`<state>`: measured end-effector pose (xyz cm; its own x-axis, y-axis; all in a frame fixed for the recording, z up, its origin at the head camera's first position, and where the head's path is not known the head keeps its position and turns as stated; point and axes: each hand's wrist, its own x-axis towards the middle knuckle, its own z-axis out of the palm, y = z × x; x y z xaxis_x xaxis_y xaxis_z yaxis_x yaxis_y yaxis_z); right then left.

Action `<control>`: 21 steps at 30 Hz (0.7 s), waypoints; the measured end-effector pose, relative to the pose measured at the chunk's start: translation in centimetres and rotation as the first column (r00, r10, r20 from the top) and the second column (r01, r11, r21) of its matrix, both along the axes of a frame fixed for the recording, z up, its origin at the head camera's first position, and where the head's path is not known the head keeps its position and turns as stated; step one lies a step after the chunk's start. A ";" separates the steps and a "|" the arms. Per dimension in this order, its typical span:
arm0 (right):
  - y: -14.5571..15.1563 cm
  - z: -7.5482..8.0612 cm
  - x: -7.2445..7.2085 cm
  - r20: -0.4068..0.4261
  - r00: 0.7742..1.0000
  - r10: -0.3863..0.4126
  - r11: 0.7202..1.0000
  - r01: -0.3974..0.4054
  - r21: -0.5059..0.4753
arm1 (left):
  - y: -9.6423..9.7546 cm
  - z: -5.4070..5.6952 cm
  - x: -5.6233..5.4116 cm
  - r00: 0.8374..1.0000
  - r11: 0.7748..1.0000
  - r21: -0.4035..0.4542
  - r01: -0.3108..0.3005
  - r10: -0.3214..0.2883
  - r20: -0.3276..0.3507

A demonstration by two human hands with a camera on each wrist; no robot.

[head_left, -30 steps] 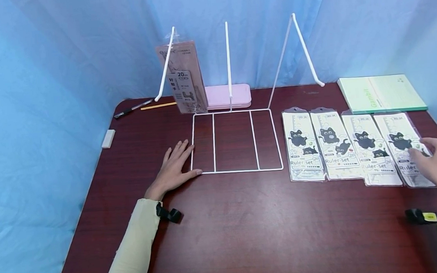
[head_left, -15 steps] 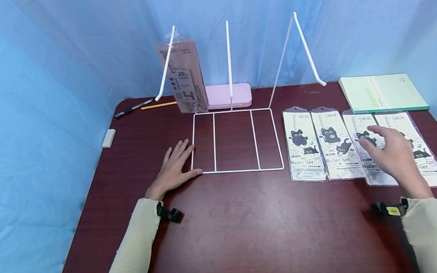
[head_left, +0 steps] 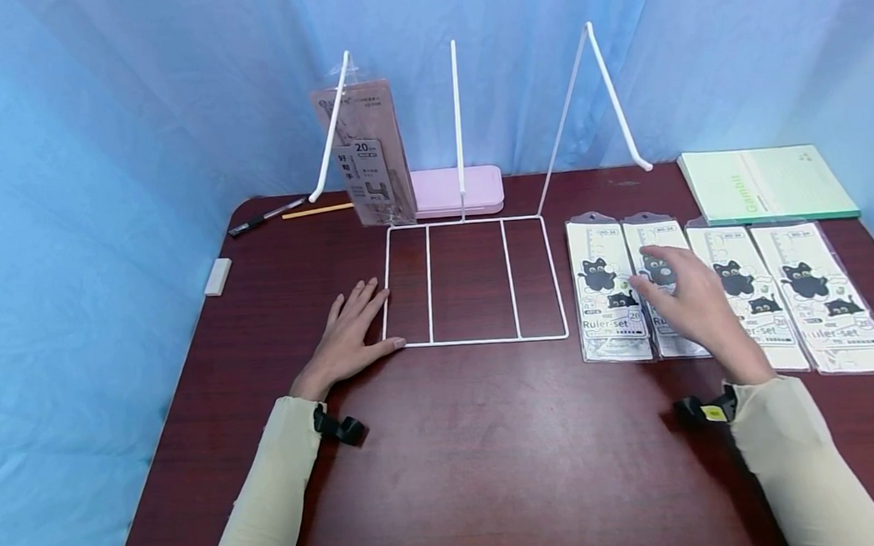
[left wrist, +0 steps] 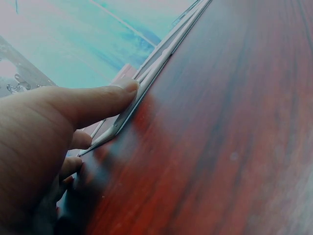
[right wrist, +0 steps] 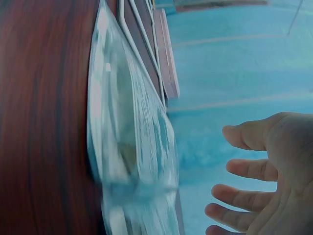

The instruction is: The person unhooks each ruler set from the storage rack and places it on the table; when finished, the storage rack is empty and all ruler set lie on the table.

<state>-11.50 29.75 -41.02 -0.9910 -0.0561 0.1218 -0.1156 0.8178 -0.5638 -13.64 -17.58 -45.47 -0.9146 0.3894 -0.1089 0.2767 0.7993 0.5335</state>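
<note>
My left hand [head_left: 346,333] lies flat on the table at the near left corner of a white wire rack [head_left: 479,341]. In the left wrist view its thumb touches the rack's base wire [left wrist: 161,58]. My right hand [head_left: 690,299] hovers with spread, slightly bent fingers and holds nothing. It hangs over the second ruler set [head_left: 656,234] in a row of packs printed with black cats. Left of it lies the first ruler set [head_left: 604,296]; to its right are the third [head_left: 738,275] and the fourth [head_left: 822,299]. The right wrist view shows a blurred clear wrapper [right wrist: 132,122] beside that hand.
A brownish ruler pack [head_left: 366,160] hangs on the rack's left hook [head_left: 332,133]. Behind stands a pink case [head_left: 458,191]. A green notebook [head_left: 766,186] lies back right; a pen [head_left: 264,217], a yellow pencil [head_left: 316,211] and a white eraser [head_left: 217,276] lie left.
My right hand has moved left from the fourth ruler set, over the third, to the second. The fourth pack's lower end has shifted right. My left hand has stayed in place.
</note>
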 end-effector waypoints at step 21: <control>-6.4 -2.0 -0.8 0.006 0.976 0.219 0.976 -0.219 -0.004 | 0.1 0.0 -0.1 1.000 1.000 -0.007 -0.003 0.003 0.003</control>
